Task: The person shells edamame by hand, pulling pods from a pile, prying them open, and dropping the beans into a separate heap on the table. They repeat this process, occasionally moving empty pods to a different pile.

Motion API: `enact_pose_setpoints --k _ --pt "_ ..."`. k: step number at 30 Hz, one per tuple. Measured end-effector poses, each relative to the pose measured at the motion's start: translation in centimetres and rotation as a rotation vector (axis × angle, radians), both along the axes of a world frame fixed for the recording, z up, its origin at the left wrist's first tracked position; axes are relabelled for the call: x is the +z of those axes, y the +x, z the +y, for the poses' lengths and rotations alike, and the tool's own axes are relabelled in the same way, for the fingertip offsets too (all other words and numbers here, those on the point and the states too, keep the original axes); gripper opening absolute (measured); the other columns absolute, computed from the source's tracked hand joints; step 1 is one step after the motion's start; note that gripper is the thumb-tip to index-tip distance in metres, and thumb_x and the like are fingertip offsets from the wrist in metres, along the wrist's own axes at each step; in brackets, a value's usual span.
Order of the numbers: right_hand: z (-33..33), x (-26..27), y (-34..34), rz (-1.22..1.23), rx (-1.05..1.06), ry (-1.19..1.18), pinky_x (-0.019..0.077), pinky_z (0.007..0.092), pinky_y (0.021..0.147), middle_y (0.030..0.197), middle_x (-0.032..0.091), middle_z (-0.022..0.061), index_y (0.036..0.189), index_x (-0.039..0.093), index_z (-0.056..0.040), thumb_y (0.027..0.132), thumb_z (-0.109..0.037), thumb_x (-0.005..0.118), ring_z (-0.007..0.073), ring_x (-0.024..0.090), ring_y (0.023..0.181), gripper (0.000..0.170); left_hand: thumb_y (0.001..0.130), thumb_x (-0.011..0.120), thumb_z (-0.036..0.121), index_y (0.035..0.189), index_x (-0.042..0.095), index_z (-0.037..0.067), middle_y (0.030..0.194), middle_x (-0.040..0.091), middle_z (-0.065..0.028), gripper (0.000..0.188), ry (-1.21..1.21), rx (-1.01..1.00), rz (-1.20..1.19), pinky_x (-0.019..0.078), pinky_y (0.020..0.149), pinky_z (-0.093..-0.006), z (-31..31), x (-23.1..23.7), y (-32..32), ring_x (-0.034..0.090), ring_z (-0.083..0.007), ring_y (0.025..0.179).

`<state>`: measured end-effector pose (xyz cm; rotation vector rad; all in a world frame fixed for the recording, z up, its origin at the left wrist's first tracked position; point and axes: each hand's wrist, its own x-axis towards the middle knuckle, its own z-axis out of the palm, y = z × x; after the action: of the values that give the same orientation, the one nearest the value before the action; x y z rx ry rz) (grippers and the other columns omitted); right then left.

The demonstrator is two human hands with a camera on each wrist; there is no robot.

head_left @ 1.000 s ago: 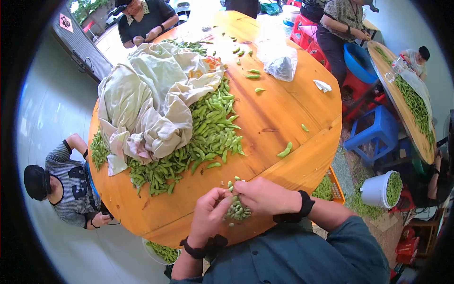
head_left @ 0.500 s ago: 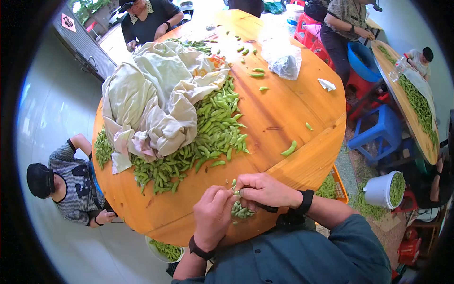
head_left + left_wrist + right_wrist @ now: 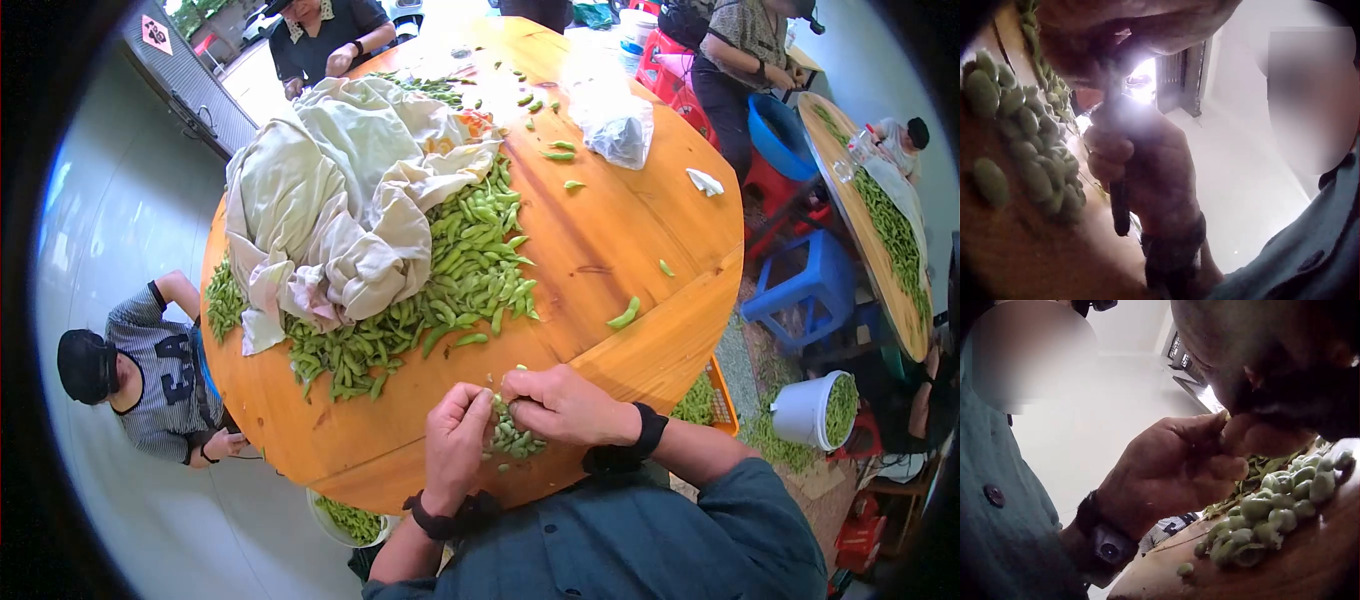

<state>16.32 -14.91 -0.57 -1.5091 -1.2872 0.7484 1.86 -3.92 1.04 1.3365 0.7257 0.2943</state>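
Both hands are close together over the near edge of the table. The left hand [image 3: 458, 438] has its thumb and fingertips pinched at a green pod, of which a small part [image 3: 1228, 416] shows in the right wrist view. Facing it, the right hand [image 3: 575, 405] is curled round the dark-looking pod [image 3: 1120, 209], whose end hangs below the fingers in the left wrist view. The fingers hide most of the pod. Just under the hands lies a small heap of shelled green beans [image 3: 515, 440], with single beans beside it.
Beyond the hands, a large pile of pods [image 3: 470, 250] lies partly under a crumpled pale cloth [image 3: 340, 210] on the round table [image 3: 620, 230]. A plastic bag [image 3: 618, 130] stands farther back. Below the table's right edge is an orange crate [image 3: 722, 400]; other people sit or stand around.
The hands have stayed over the bean heap, with their fingertips shifting between touching and slightly apart. In the head view, the table and the things on it have drifted a little to the right.
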Motion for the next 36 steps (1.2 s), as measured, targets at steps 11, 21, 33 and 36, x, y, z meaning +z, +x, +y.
enact_pose_setpoints --k 11,21,33,36 --pt "-0.3 0.3 0.4 0.015 -0.061 -0.002 0.0508 0.0351 0.068 0.082 0.064 0.0144 0.095 0.061 -0.0026 0.088 -0.015 0.066 0.0293 0.065 0.075 0.016 0.101 0.055 0.021 0.089 0.058 0.007 0.069 0.052 0.0056 0.019 -0.090 -0.057 -0.006 0.0346 0.052 -0.0188 0.0 -0.4 -0.3 0.044 -0.0024 0.058" --pt "-0.3 0.4 0.3 -0.110 -0.023 0.068 0.0496 0.0436 0.065 0.075 0.060 0.0173 0.089 0.050 -0.0031 0.089 -0.016 0.064 0.0374 0.063 0.075 0.019 0.102 0.054 0.026 0.095 0.064 0.006 0.075 0.061 0.0014 0.023 -0.346 -0.134 0.036 0.0429 0.052 -0.0196 0.7 -0.5 -0.6 0.053 -0.0058 0.058" --pt "-1.0 0.6 0.7 -0.105 -0.096 0.021 0.0493 0.0433 0.059 0.070 0.060 0.0203 0.085 0.056 -0.0023 0.086 -0.016 0.063 0.0379 0.062 0.067 0.016 0.092 0.062 0.014 0.082 0.063 -0.001 0.067 0.062 -0.0108 0.018 0.607 -0.052 0.130 0.0475 0.056 -0.0321 0.5 -0.9 0.3 0.061 -0.0200 0.059" --pt "-2.0 0.3 3.7 -0.210 -0.316 -0.073 0.0499 0.0420 0.060 0.071 0.061 0.0203 0.085 0.059 -0.0019 0.085 -0.015 0.063 0.0374 0.063 0.067 0.014 0.090 0.062 0.013 0.082 0.064 -0.002 0.069 0.064 -0.0117 0.017 0.903 -0.091 0.136 0.0472 0.056 -0.0326 2.2 -0.7 0.2 0.060 -0.0204 0.058"
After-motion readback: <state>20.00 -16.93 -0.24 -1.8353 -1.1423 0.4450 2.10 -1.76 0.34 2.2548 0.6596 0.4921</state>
